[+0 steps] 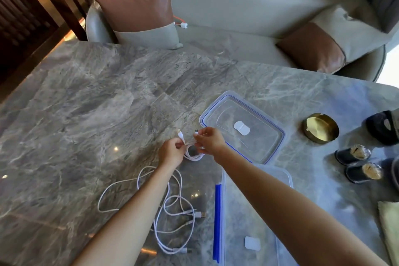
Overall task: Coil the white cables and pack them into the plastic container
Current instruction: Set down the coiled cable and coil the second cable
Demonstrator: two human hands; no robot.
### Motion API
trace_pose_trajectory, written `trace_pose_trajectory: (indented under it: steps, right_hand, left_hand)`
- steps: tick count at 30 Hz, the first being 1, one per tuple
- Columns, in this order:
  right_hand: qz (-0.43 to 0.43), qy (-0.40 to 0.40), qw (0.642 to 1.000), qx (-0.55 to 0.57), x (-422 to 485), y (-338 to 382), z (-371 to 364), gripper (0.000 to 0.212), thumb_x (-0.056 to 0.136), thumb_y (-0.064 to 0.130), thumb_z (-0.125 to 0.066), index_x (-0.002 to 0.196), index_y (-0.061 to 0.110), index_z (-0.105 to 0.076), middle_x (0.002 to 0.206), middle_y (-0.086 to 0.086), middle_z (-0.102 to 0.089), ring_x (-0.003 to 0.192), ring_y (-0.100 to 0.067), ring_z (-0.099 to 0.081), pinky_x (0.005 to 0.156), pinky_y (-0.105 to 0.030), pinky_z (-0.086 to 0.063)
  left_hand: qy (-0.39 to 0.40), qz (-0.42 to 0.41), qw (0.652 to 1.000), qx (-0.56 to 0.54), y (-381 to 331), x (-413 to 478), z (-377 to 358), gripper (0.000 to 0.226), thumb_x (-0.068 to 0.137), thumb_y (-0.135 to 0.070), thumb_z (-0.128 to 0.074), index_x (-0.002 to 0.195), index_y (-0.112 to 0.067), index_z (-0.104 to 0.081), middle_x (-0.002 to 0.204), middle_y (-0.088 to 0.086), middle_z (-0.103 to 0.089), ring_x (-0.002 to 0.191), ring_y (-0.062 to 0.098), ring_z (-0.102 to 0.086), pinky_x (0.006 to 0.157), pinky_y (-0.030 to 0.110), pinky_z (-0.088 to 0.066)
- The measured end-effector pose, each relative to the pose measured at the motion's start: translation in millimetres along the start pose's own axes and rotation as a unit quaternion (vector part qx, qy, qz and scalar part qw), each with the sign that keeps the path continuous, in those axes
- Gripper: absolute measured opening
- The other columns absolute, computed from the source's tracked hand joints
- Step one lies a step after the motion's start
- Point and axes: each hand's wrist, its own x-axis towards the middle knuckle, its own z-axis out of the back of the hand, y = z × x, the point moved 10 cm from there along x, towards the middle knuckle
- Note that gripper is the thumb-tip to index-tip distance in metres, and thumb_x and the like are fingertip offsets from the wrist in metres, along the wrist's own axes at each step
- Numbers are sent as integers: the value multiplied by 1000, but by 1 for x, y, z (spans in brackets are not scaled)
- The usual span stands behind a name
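My left hand (171,152) and my right hand (210,140) hold a small coiled white cable (192,153) between them above the marble table (86,103). Its two plug ends stick up near my fingertips. More loose white cables (172,207) lie tangled on the table under my left forearm. The clear plastic container (237,211) with a blue clip stands at the lower right, partly hidden by my right arm. Its clear lid (248,114) with a blue seal lies just beyond my right hand.
A brass ashtray (320,127) sits to the right of the lid. Two dark round holders (358,164) and a dark object (382,127) stand by the right edge, with a pale cloth (390,227) below. A grey sofa with brown cushions (138,8) lies behind the table.
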Motion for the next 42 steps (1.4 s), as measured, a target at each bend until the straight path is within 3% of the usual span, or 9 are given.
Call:
trace_pose_trajectory:
  steps: [3,8,12,16,19,23,32,38,42]
  right_hand:
    - [-22,11,1000,5,2,-10,2,5,91,6,-56,88,10,-55,70,-5,-53,59,-13,-54,59,-29,-51]
    - [-25,2,1000,2,-1,-16,8,33,90,1,-52,123,3,-49,102,-9,-57,89,-22,-63,87,-43,-53]
    - [102,-4,981,-165,-19,6,4,28,85,-5,-50,111,2,-58,101,-13,-62,95,-29,-61,84,-39,-51]
    - [206,102,844,-485,-66,0,-30,14,88,17,-54,96,15,-65,99,-13,-68,92,-32,-64,75,-33,-47]
    - [197,139,729,-641,-92,-32,-40,21,90,27,-49,104,20,-63,108,-11,-67,99,-32,-64,84,-36,-49]
    - [207,143,667,-702,-112,-63,-53,29,91,34,-46,112,17,-57,116,-11,-67,109,-29,-62,99,-40,-37]
    - [130,111,827,-536,-120,-74,-57,23,88,30,-51,105,20,-63,112,-11,-67,102,-35,-63,84,-39,-51]
    - [81,148,832,-528,-129,-95,-64,38,88,30,-57,121,10,-52,123,-18,-60,111,-37,-58,87,-37,-47]
    - [51,135,913,-382,-136,-98,-61,28,87,13,-54,115,7,-58,114,-13,-62,104,-27,-60,87,-33,-50]
  left_hand:
    - [-4,-1,999,32,5,-2,-5,14,79,-7,-61,86,-7,-74,86,18,-74,83,33,-68,73,36,-50]
    - [-7,-7,1000,25,2,-6,-4,24,83,-2,-54,101,-3,-70,100,20,-72,94,31,-67,88,36,-50]
    - [-32,-49,998,7,-16,-38,11,25,86,-9,-56,111,-5,-59,100,14,-68,91,28,-65,85,35,-48]
    - [-22,-205,976,70,-36,-109,15,20,84,-18,-59,104,-17,-56,96,-1,-68,87,14,-62,75,28,-47]
    - [-14,-241,955,173,-22,-146,13,29,77,-12,-64,105,-14,-58,102,4,-65,96,25,-60,82,39,-49]
    - [-73,-175,948,255,15,-163,31,41,64,-12,-77,102,-12,-63,104,10,-62,94,35,-58,79,42,-49]
    - [-67,-71,990,99,44,-166,33,8,78,-1,-65,85,-1,-68,92,18,-63,88,33,-62,80,34,-45]
    - [45,17,986,162,71,-171,0,23,86,-14,-55,108,-6,-56,107,17,-68,102,33,-63,82,38,-48]
    - [32,80,996,-24,80,-179,-7,18,90,-5,-49,105,-1,-58,96,20,-69,86,30,-66,77,35,-53]
